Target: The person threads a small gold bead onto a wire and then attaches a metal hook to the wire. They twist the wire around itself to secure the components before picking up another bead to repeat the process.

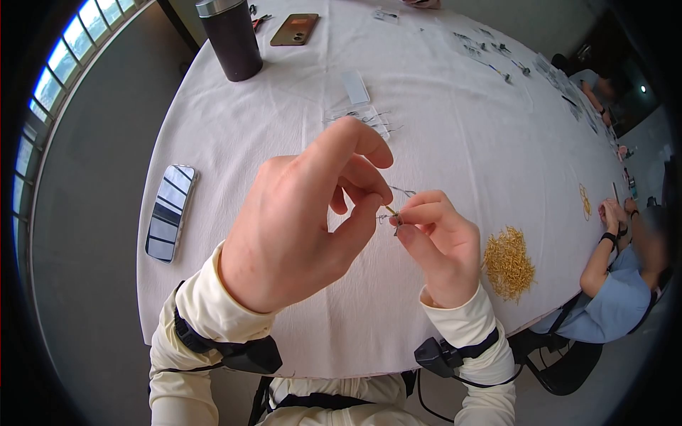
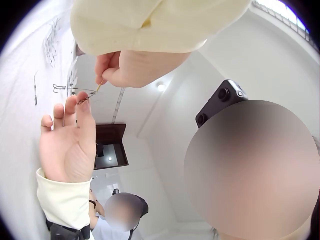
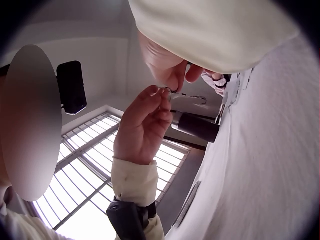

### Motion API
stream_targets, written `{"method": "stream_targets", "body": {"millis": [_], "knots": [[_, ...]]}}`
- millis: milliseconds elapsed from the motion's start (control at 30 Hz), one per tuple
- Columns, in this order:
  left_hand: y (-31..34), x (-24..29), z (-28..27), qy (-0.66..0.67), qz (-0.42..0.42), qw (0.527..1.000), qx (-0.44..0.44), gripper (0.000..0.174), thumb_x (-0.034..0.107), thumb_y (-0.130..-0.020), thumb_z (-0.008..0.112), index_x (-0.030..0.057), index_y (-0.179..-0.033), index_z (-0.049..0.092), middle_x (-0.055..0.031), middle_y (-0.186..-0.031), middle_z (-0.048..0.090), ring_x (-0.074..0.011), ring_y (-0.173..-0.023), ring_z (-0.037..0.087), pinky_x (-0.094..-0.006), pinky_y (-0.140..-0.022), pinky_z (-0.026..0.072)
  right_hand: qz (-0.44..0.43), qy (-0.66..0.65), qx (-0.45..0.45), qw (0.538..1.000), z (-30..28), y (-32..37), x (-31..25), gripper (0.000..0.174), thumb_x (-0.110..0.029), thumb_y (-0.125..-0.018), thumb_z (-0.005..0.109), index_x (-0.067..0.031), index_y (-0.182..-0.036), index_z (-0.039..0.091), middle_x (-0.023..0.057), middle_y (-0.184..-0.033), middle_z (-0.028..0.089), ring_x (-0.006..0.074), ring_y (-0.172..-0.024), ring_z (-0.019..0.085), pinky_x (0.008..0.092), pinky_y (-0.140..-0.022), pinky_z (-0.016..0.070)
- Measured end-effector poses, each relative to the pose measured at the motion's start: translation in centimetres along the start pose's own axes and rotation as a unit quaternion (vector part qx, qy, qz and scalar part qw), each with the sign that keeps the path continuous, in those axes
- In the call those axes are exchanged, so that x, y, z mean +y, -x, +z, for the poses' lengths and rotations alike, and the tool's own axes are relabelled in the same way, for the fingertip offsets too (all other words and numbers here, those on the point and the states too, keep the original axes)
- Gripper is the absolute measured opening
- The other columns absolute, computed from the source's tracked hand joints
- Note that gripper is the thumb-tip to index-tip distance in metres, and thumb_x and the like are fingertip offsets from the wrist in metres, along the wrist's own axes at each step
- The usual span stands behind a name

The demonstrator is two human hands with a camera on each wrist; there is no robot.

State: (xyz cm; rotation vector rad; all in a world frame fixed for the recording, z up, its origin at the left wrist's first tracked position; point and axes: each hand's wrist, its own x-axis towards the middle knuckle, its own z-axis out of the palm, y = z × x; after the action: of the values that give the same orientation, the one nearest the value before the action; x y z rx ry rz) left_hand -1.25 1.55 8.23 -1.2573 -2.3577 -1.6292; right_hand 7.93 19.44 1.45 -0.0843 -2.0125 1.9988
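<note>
My left hand [image 1: 305,213] pinches a thin gold-coloured piece [image 1: 390,210] between thumb and forefinger. Close to its right, my right hand [image 1: 447,245] pinches a small dark metal fishing hook rig [image 1: 397,221] between thumb and fingertips. The gold piece's lower end is right at the rig. From the pinch a thin stem reaches out to hooks [image 2: 59,88] in the left wrist view. A single bent hook [image 3: 202,100] shows past the fingertips in the right wrist view. Fingers partly hide the rig's middle.
A pile of gold-coloured pieces [image 1: 509,264] lies right of my right hand. Beyond my hands is a clear case [image 1: 366,117] with hooks. A phone [image 1: 171,213] lies at left, a dark tumbler [image 1: 231,42] and another phone [image 1: 294,29] farther back. People sit at right.
</note>
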Motion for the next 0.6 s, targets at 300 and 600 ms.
{"method": "stream_targets", "body": {"millis": [300,600], "knots": [[0.1,0.1,0.0,0.003,-0.006,1.000,-0.004,0.027,-0.009,-0.081,0.060,0.0010,-0.104,0.055,-0.0083,-0.085,0.074,-0.0148,-0.079,0.072,-0.0251,-0.067,0.0535,-0.078,0.068,0.003,0.995,0.1,-0.3,-0.2,0.022,-0.009,-0.079,0.080,-0.0071,-0.098,0.070,0.0027,-0.105,0.061,0.0140,-0.093,0.052,0.0288,-0.078,0.0368],[0.1,0.2,0.2,0.011,-0.019,1.000,-0.007,0.027,-0.009,-0.080,0.060,0.0011,-0.105,0.055,-0.0083,-0.086,0.074,-0.0146,-0.078,0.071,-0.0251,-0.068,0.0527,-0.175,0.255,0.049,0.950,0.8,0.0,-0.9,0.024,-0.001,-0.072,0.081,-0.0070,-0.089,0.066,0.0035,-0.095,0.054,0.0205,-0.093,0.055,0.0346,-0.082,0.0456]]}}
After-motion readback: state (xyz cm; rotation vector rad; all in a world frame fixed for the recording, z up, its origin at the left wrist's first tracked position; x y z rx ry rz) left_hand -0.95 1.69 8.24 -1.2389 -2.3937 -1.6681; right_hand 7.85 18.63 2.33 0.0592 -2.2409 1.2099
